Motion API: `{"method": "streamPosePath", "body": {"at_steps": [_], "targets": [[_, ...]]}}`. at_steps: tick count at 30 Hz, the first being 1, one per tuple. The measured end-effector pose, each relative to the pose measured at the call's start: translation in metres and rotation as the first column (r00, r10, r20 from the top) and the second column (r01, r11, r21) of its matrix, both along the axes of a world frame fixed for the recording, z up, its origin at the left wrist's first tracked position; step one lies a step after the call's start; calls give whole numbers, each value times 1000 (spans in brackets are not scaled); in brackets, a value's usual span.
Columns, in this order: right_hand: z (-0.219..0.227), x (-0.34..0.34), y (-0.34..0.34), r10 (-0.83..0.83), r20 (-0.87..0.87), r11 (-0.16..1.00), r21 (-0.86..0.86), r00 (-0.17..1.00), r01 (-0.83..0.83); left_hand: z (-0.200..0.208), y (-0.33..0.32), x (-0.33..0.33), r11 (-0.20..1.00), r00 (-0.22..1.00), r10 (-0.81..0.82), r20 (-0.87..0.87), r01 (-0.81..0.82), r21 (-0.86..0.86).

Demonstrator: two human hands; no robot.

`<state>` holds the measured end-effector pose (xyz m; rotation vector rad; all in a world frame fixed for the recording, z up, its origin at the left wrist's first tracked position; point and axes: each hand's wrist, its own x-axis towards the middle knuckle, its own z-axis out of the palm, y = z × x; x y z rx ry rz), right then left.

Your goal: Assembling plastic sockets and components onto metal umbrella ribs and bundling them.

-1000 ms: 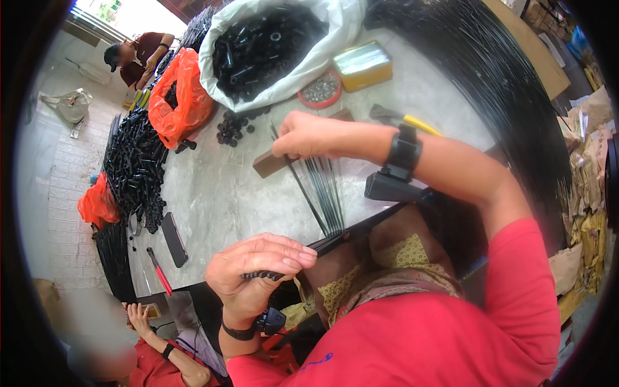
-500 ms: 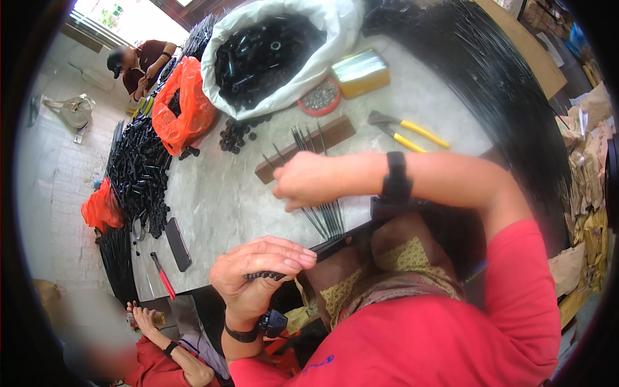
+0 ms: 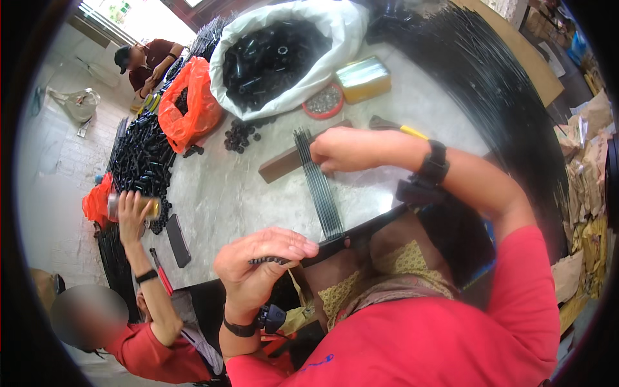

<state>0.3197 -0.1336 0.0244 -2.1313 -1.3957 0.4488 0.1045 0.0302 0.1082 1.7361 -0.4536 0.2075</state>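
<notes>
Between the thumb and fingers of my left hand (image 3: 248, 261) shows a dark, ribbed row of small black pieces (image 3: 269, 260); I cannot tell their kind. The fingertips reach close to the near ends of several thin dark rods (image 3: 319, 187). These rods lie side by side on the table, crossing a brown wooden block (image 3: 279, 166). My right hand (image 3: 338, 149) is closed against the right side of the rods near their far ends. Its fingertips are partly hidden, so whether it grips one is unclear. Pliers with yellow handles (image 3: 412, 131) lie partly behind my right wrist.
A white sack (image 3: 354, 32) of black parts, a red dish (image 3: 322, 102) and a yellowish block (image 3: 364, 79) stand at the back. Black parts (image 3: 138, 151) and an orange bag (image 3: 187, 109) are left. A co-worker's raised hand (image 3: 132, 216) holds a jar; another person sits far left.
My right hand has moved right and slightly away from me. The rods, fanned apart before, now lie close together in a row. The near co-worker has raised a jar; my left hand barely moved.
</notes>
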Motion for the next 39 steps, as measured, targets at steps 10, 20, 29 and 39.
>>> {"method": "streamPosePath", "body": {"at_steps": [10, 20, 29, 39], "targets": [[-3, -29, 8, 168, 371, 985, -31, 913, -169, 2, -2, -1, 1000, 999, 21, -50, -21, 9], [4, -47, -2, 187, 500, 982, -110, 846, -152, 3, -4, 5, 996, 992, 83, -90, -81, 27], [-31, -99, -29, 197, 551, 950, 98, 811, -297, -4, 3, 11, 999, 998, 41, -51, -40, 14], [-43, -93, -15, 185, 585, 917, 186, 790, -353, 0, 5, 16, 997, 996, 44, -83, -39, 60]]}}
